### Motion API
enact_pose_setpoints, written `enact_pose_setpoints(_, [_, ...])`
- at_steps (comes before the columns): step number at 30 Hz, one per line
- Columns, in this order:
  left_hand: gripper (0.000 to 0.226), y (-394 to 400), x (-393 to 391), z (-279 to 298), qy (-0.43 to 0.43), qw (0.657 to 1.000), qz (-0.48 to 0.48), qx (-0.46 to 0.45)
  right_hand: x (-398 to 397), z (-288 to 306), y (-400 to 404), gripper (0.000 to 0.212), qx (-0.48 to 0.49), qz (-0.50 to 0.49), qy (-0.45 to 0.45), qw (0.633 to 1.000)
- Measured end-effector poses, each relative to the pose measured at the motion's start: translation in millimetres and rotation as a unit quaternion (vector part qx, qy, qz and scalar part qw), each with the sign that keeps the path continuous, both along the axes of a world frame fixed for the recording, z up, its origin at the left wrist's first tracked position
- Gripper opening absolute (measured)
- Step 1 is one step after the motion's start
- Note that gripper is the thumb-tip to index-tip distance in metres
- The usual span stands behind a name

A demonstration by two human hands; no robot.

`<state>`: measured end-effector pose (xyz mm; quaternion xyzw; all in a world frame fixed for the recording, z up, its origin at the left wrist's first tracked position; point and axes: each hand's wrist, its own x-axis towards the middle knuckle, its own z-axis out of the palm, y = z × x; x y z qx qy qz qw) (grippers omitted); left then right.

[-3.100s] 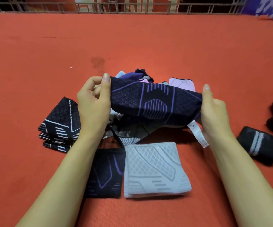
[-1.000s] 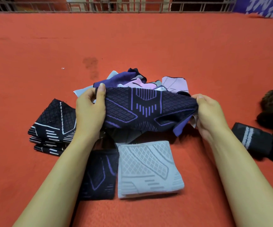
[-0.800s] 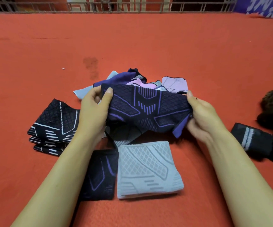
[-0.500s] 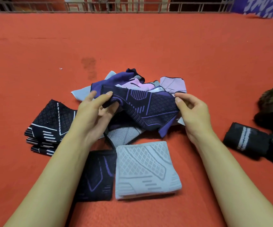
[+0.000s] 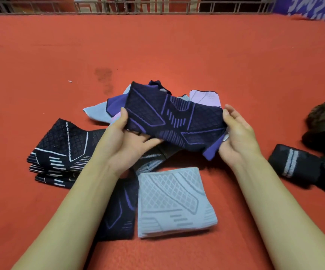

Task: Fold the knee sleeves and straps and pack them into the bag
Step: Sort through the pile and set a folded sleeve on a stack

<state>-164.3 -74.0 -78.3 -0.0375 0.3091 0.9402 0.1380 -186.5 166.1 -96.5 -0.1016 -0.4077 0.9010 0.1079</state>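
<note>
Left hand and right hand both gripping ends of navy-purple knee sleeve, holding it above unfolded pile, folded grey sleeve lying near red surface's front edge

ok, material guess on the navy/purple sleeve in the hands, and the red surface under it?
Navy and purple sleeve: looks like stretchy knit, matte, with woven-in diamond grid and stripe pattern; it sags limply between the left hand and right hand. Red surface: looks like felt or low-pile carpet, matte and fuzzy-grained; exact fibre unclear.
</note>
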Motion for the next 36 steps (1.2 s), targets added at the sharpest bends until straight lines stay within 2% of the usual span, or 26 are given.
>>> enact_pose_setpoints(2, [0.052,1,1,1,0.0,0.998,0.041,0.053,0,3,0,0.017,-0.019,0.016,0.0,1.0])
enact_pose_setpoints(3, [0.053,4,3,2,0.01,0.998,0.04,0.046,1,5,-1,0.016,-0.029,0.023,0.0,0.999])
enact_pose_setpoints(6, [0.049,23,13,-3,0.026,0.997,-0.034,-0.062,2,2,-12,0.013,-0.016,0.025,-0.018,0.999])
enact_pose_setpoints(8, [0.038,32,18,-5,0.023,0.99,-0.06,-0.125,3,-1,-21,0.012,0.005,0.031,-0.03,0.999])
enact_pose_setpoints(12, [0.028,27,18,0,0.057,0.988,-0.021,-0.142,8,1,-23,0.025,-0.007,0.073,-0.037,0.997])
enact_pose_setpoints(14, [0.03,21,16,7,0.081,0.988,-0.001,-0.132,14,8,-24,0.026,0.02,0.139,-0.037,0.989])
enact_pose_setpoints(17, [0.038,16,15,12,0.103,0.987,0.02,-0.118,24,17,-27,0.034,0.085,0.279,-0.059,0.955])
enact_pose_setpoints(19, [0.044,13,16,13,0.118,0.986,0.029,-0.111,28,19,-29,0.044,0.149,0.329,-0.078,0.929])
enact_pose_setpoints(21, [0.042,12,18,13,0.138,0.983,0.031,-0.115,31,20,-29,0.049,0.137,0.355,-0.075,0.922])
enact_pose_setpoints(24, [0.04,15,21,13,0.169,0.975,0.022,-0.143,32,23,-29,0.038,0.06,0.343,-0.051,0.936])
enact_pose_setpoints(26, [0.041,17,22,12,0.182,0.97,0.019,-0.161,32,25,-29,0.025,0.074,0.323,-0.039,0.943])
enact_pose_setpoints(28, [0.042,17,21,11,0.185,0.968,0.021,-0.169,31,24,-26,0.024,0.099,0.325,-0.027,0.94])
enact_pose_setpoints(33, [0.035,10,16,11,0.157,0.978,0.059,-0.127,31,23,-14,0.028,0.081,0.37,0.015,0.926])
enact_pose_setpoints(36, [0.033,7,14,12,0.15,0.98,0.07,-0.114,26,21,-11,0.024,0.088,0.342,-0.022,0.935])
